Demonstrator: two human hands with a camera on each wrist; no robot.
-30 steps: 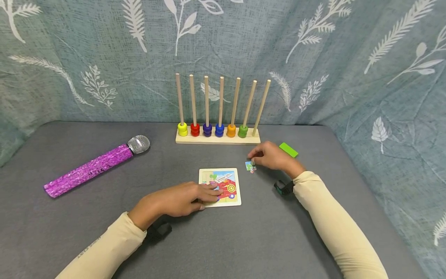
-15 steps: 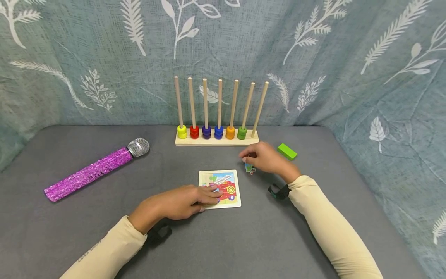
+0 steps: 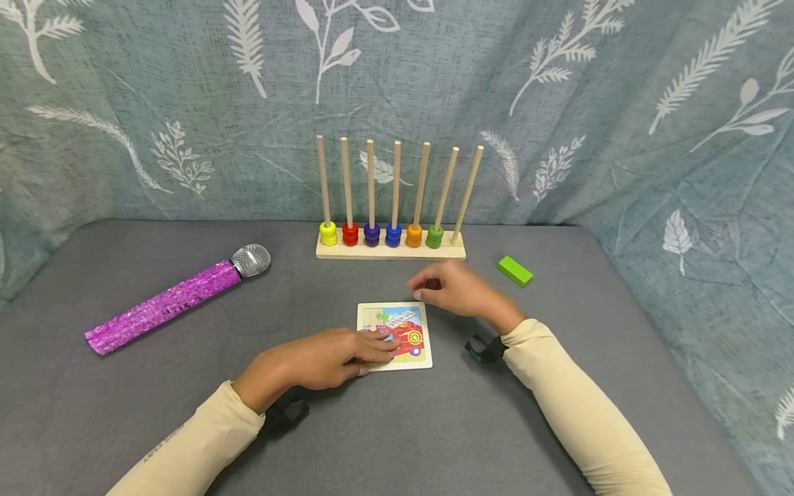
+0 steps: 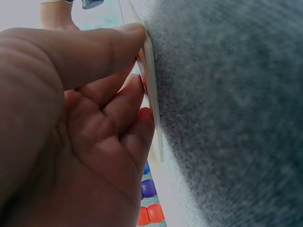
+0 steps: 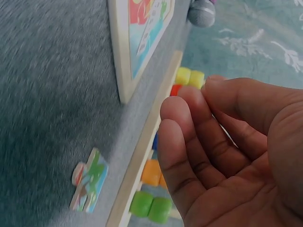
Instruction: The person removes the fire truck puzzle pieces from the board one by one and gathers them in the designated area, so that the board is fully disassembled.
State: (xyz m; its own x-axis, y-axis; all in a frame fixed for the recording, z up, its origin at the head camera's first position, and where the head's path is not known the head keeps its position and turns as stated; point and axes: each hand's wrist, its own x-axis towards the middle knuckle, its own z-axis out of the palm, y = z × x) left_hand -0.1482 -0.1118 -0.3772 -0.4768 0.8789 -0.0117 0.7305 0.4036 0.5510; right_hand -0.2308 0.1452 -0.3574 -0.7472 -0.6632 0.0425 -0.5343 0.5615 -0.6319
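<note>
A small wooden jigsaw puzzle (image 3: 415,337) with a red vehicle and a ladder lies on the table, bare wood showing at its upper left. My left hand (image 3: 329,358) rests on its left side, fingers across the picture. In the left wrist view the thumb (image 4: 109,47) touches the board's edge. My right hand (image 3: 459,288) hovers by the puzzle's upper right corner, fingers loosely bent and nothing visible between them. A loose puzzle piece (image 5: 90,182), green and blue, lies on the table in the right wrist view; the right hand hides it in the head view.
Behind the puzzle stands a wooden peg rack (image 3: 391,253) with upright rods and coloured beads. A green block (image 3: 515,271) lies to the right. At the left is a microphone (image 3: 180,300) with a glittery purple handle. A patterned curtain (image 3: 248,138) hangs behind.
My right hand has moved left, from beside the loose piece to the puzzle's upper right corner. The left hand has stayed on the puzzle.
</note>
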